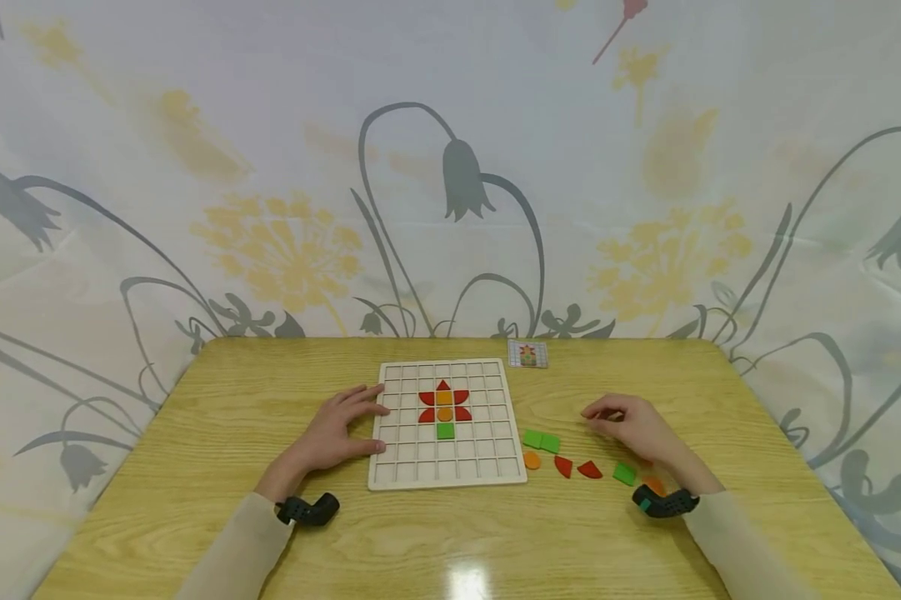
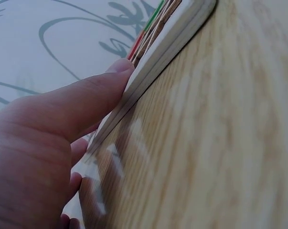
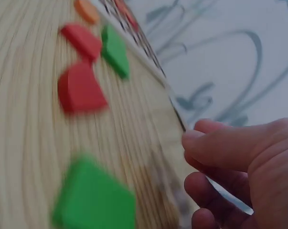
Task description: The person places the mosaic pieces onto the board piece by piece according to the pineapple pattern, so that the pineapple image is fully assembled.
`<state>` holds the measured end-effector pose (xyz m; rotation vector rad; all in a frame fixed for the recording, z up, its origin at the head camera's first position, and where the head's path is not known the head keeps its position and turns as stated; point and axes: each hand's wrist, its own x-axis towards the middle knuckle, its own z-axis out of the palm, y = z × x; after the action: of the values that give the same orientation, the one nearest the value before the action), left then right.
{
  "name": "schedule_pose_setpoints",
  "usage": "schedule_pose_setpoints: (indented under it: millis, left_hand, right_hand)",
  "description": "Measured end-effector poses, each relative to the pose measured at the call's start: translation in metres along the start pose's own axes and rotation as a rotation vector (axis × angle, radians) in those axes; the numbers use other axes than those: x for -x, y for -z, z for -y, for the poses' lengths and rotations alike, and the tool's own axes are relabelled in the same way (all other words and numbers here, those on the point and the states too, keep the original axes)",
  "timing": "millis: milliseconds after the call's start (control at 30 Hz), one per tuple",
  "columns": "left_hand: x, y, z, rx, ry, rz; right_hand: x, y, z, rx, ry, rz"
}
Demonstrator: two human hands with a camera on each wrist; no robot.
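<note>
1. One backdrop (image 1: 412,217) printed with flowers is seen behind the far edge of the worktop.
2. One wooden worktop (image 1: 420,542) is shown, by which everything below is carried.
3. One gridded board (image 1: 480,471) is laid left of the worktop's middle, near its far edge.
4. Two hands are seen. The board's left edge is touched by the thumb and fingers of the left hand (image 1: 339,429), which are spread and not curled round it. The right hand (image 1: 630,425) is held over the worktop's right part, thumb and fingertip brought together; whether anything is pinched cannot be told.
5. Two black wrist devices (image 1: 311,509) are worn, one on each wrist.
6. One card (image 1: 528,354) with a printed flower is placed at the worktop's far edge, beside the board's far right corner.
7. Eight pieces are set on the board: one green square (image 1: 445,431), one orange square (image 1: 444,398), one orange disc (image 1: 445,414), four red quarter-rounds (image 1: 462,413) and one red triangle (image 1: 442,386).
8. Off the board's right edge, three loose green squares (image 1: 624,474) (two touching), one loose orange disc (image 1: 532,460) and two loose red quarter-rounds (image 1: 589,470) are counted; one orange piece (image 1: 653,483) is partly hidden by the right wrist.
</note>
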<state>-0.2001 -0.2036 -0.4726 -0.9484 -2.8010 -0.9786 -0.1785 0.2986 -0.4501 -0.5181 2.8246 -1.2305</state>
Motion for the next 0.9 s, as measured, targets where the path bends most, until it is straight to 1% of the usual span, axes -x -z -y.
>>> schedule_pose_setpoints:
  millis: [133,233,333,533,633,767,900]
  left_hand:
    - [0.000,0.000,0.000,0.001,-0.004,-0.001]
    - [0.000,0.000,0.000,0.004,-0.009,-0.006]
    - [0.000,0.000,0.000,0.000,-0.008,-0.009]
    - [0.000,-0.001,-0.001,0.007,0.010,0.002]
    - [0.000,-0.001,-0.001,0.008,0.014,0.004]
    - [0.000,-0.001,-0.001,0.005,0.011,0.001]
    - [0.000,0.000,0.001,0.006,0.002,0.003]
  right_hand:
    - [0.026,0.025,-0.019,0.020,-0.045,0.028]
    - [0.041,0.039,-0.031,-0.006,-0.075,0.051]
    - [0.049,0.048,-0.040,-0.059,-0.076,0.079]
    - [0.050,0.054,-0.047,-0.102,0.008,0.159]
    - [0.050,0.053,-0.046,-0.112,0.045,0.169]
    - [0.050,0.051,-0.045,-0.123,0.041,0.168]
    - [0.050,0.049,-0.043,-0.135,-0.003,0.172]
